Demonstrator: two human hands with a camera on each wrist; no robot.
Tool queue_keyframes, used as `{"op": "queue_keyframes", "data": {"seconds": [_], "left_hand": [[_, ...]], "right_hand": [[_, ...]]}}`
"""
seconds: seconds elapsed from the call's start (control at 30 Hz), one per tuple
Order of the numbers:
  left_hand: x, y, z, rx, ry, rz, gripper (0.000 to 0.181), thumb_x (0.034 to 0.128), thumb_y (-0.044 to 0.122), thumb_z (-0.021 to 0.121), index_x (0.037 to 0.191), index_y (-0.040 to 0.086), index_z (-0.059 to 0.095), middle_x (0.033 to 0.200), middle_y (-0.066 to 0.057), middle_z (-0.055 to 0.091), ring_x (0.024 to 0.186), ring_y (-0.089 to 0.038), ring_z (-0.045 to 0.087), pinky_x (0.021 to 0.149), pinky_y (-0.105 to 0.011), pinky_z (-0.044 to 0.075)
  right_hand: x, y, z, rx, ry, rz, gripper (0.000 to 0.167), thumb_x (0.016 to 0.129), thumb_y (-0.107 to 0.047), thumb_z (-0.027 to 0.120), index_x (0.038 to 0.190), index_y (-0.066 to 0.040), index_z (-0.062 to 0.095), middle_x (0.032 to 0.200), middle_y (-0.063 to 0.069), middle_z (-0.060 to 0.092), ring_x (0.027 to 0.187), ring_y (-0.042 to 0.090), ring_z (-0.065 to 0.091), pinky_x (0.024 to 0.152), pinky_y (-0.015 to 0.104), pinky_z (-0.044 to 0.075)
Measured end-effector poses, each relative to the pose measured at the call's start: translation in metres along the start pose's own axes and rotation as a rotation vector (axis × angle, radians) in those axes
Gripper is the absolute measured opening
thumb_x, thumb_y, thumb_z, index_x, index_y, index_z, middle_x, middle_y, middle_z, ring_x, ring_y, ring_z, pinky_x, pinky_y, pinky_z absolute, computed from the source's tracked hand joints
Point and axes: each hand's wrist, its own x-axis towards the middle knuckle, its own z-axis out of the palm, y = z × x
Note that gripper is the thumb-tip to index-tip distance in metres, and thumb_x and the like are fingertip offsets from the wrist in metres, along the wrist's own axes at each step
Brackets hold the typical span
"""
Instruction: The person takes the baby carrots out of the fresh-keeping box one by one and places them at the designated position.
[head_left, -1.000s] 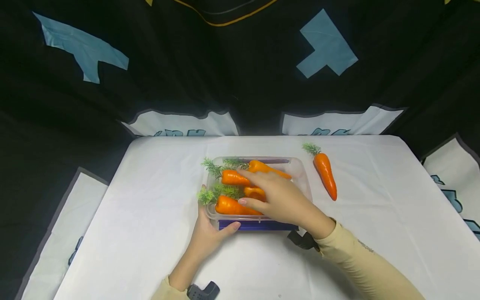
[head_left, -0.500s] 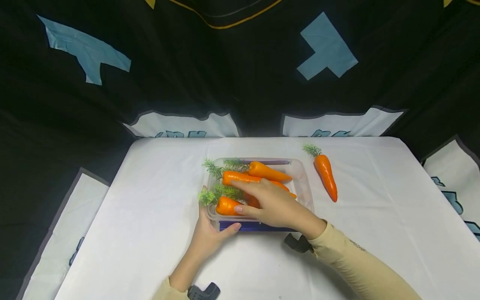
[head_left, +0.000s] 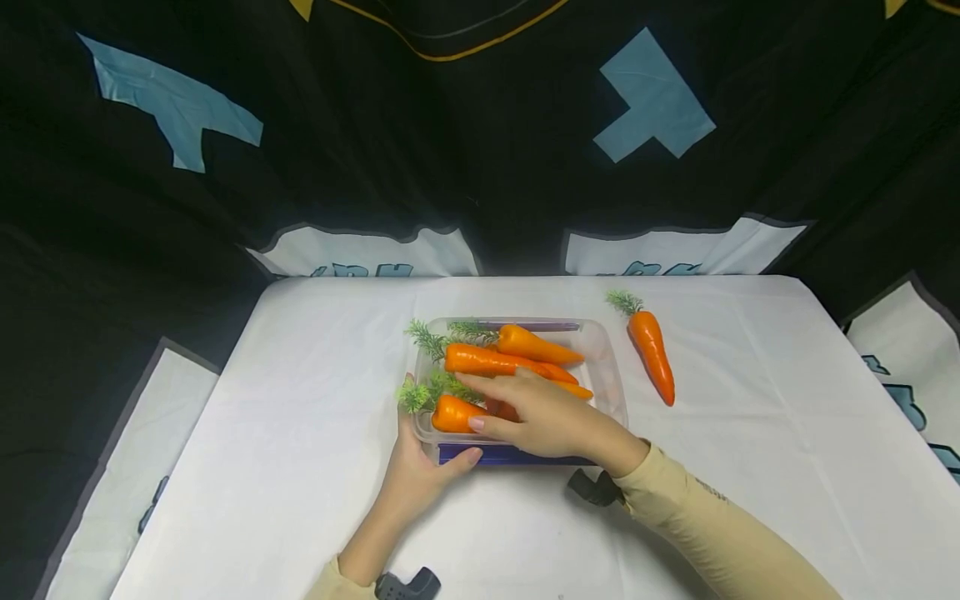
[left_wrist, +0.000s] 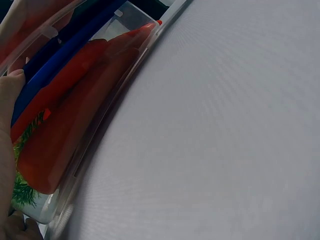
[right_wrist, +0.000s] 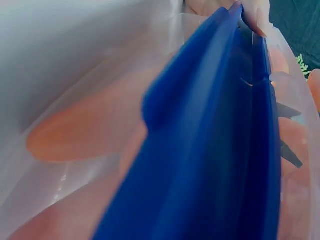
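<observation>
A clear plastic food box (head_left: 611,367) with a blue clip (head_left: 517,455) along its front holds several orange toy carrots. My left hand (head_left: 414,467) grips its front left corner, thumb on the front side. Over the front of the box reaches my right hand (head_left: 543,417). Its thumb touches the front carrot (head_left: 453,413), and its index finger extends above the green tops (head_left: 446,385); the other fingertips are hidden. Farther back lie a long carrot (head_left: 487,360) and a rear carrot (head_left: 536,343). The right wrist view shows the blue clip (right_wrist: 200,140) close up.
One more carrot (head_left: 651,354) lies on the white tablecloth (head_left: 735,467), right of the box. Green leaves (head_left: 426,337) stick out past the box's left rim. A black patterned cloth (head_left: 420,150) hangs behind the table.
My right hand has shifted left and toward the front of the box, uncovering more of the long carrot and covering more of the front one. My left hand stays at its corner.
</observation>
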Motion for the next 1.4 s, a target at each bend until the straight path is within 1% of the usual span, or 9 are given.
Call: {"op": "queue_keyframes", "data": {"seconds": [0.23,0.43,0.57,0.63,0.77,0.87,1.07,1.23,1.4], "left_hand": [[0.0006,0.0015,-0.0007,-0.017,-0.012,0.006,0.118,0.0799,0.018,0.084,0.156,0.039,-0.004,0.164,0.002,0.018,0.151,-0.022,0.024,0.121,-0.035,0.024],[0.0013,0.0001,-0.0008,-0.032,-0.002,0.0,0.12,0.0795,0.016,0.084,0.157,0.036,-0.006,0.165,0.0,0.016,0.151,-0.023,0.024,0.121,-0.036,0.024],[0.0013,0.0001,0.0001,-0.069,0.002,-0.018,0.125,0.0796,0.014,0.084,0.157,0.035,-0.013,0.167,0.0,0.01,0.152,-0.022,0.021,0.121,-0.032,0.022],[0.0011,0.0006,0.0003,-0.073,0.006,-0.029,0.127,0.0796,0.014,0.084,0.157,0.035,-0.015,0.167,-0.001,0.006,0.153,-0.022,0.019,0.121,-0.032,0.021],[0.0009,0.0016,0.0,-0.034,0.017,-0.035,0.128,0.0786,0.017,0.085,0.156,0.037,-0.015,0.168,-0.003,0.004,0.153,-0.023,0.018,0.121,-0.034,0.021],[0.0011,0.0026,-0.0004,0.008,0.019,-0.025,0.128,0.0781,0.019,0.085,0.156,0.039,-0.015,0.168,-0.002,0.006,0.153,-0.022,0.019,0.122,-0.035,0.02],[0.0012,0.0023,0.0005,-0.03,0.001,-0.007,0.129,0.0788,0.016,0.085,0.157,0.03,-0.017,0.168,-0.002,0.005,0.154,-0.021,0.017,0.121,-0.028,0.022],[0.0006,0.0022,-0.0005,0.075,0.032,-0.03,0.127,0.0786,0.025,0.085,0.157,0.032,-0.015,0.168,-0.004,0.006,0.153,-0.024,0.018,0.123,-0.046,0.019],[0.0004,0.0013,-0.001,0.104,0.045,-0.039,0.127,0.0779,0.027,0.086,0.157,0.035,-0.013,0.168,-0.008,0.005,0.153,-0.028,0.018,0.123,-0.052,0.02]], "right_hand": [[0.0019,0.0007,-0.0007,-0.074,-0.047,0.0,0.061,0.097,-0.057,0.052,0.152,-0.038,0.037,0.153,-0.012,0.046,0.116,0.02,0.056,0.104,0.043,0.046],[0.0042,0.0014,-0.0009,-0.082,-0.066,-0.047,0.057,0.098,-0.055,0.051,0.151,-0.039,0.039,0.15,-0.009,0.05,0.138,0.026,0.048,0.122,0.053,0.025],[0.0054,0.0016,-0.0002,-0.113,-0.071,-0.083,0.053,0.099,-0.054,0.049,0.15,-0.042,0.039,0.142,-0.013,0.057,0.114,0.016,0.054,0.105,0.037,0.038],[0.0056,0.0017,0.0,-0.133,-0.073,-0.089,0.053,0.1,-0.054,0.049,0.15,-0.043,0.038,0.14,-0.014,0.059,0.099,0.013,0.048,0.091,0.032,0.038],[0.0059,0.0022,-0.0001,-0.161,-0.076,-0.102,0.052,0.101,-0.052,0.048,0.151,-0.044,0.036,0.135,-0.011,0.062,0.088,0.012,0.042,0.084,0.029,0.034],[0.0063,0.0039,0.0001,-0.169,-0.072,-0.117,0.052,0.101,-0.05,0.048,0.151,-0.043,0.036,0.134,-0.009,0.063,0.087,0.012,0.04,0.083,0.028,0.034],[0.0067,0.0069,0.0016,-0.148,-0.055,-0.138,0.053,0.101,-0.048,0.05,0.152,-0.041,0.036,0.141,-0.005,0.058,0.096,0.011,0.042,0.094,0.031,0.038],[0.0048,0.0062,0.0,-0.141,-0.055,-0.139,0.054,0.101,-0.048,0.051,0.152,-0.042,0.035,0.139,-0.004,0.059,0.095,0.013,0.042,0.091,0.031,0.038],[0.0006,0.0071,-0.0036,-0.14,-0.042,-0.138,0.056,0.1,-0.053,0.05,0.153,-0.042,0.035,0.145,-0.007,0.054,0.106,0.012,0.047,0.096,0.033,0.044]]}}
